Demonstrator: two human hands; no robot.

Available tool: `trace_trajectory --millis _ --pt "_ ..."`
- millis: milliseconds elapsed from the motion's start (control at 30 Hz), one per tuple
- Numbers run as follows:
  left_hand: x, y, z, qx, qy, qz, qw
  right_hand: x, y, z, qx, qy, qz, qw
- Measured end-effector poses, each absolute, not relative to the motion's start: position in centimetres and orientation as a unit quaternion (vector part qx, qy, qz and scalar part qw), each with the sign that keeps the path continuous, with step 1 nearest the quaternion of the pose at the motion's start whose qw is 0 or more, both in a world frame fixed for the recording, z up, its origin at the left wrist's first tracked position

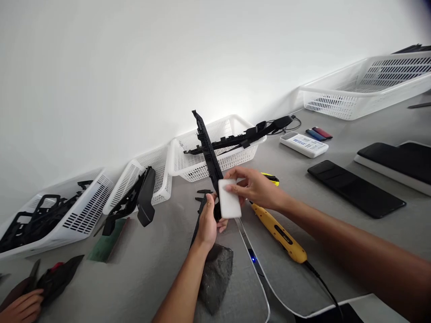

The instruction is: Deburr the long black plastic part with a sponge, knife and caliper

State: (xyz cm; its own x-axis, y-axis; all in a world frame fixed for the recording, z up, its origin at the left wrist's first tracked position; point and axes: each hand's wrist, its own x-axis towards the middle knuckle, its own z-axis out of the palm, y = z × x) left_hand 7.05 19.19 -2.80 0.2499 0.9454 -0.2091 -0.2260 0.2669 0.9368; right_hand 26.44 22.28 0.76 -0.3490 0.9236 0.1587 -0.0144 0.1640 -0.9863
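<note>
My left hand is closed around the lower end of a long black plastic trim part, which stands up at a tilt. In my right hand, a white sponge block is pinched between thumb and fingers. The sponge lies against the part's lower end and hides some of it. Black calipers lie behind my left hand. Below the wrist is a dark, rough, stone-like lump. A yellow corded hand tool rests beneath my right forearm.
White baskets line the wall, several with black plastic parts. At right lie a white power bank, two lighters and a black phone-like slab. A metal band with a blue light runs nearby. Another person's hand shows lower left.
</note>
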Motion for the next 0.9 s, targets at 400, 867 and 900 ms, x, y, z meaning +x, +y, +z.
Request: trace_trajectory --millis 400,867,900 --pt "6.7 19.2 -1.8 0.396 0.391 0.432 0.710 28.7 24.1 0.3 -0.408 -0.595 0.492 0.487" --pt "6.8 19.6 -2.4 0.305 0.423 0.491 0.698 25.2 19.4 2.0 -0.318 -0.838 0.268 0.354" --pt "6.8 19.7 -2.4 0.302 0.432 0.490 0.694 25.0 19.4 1.8 -0.334 -0.835 0.259 0.352"
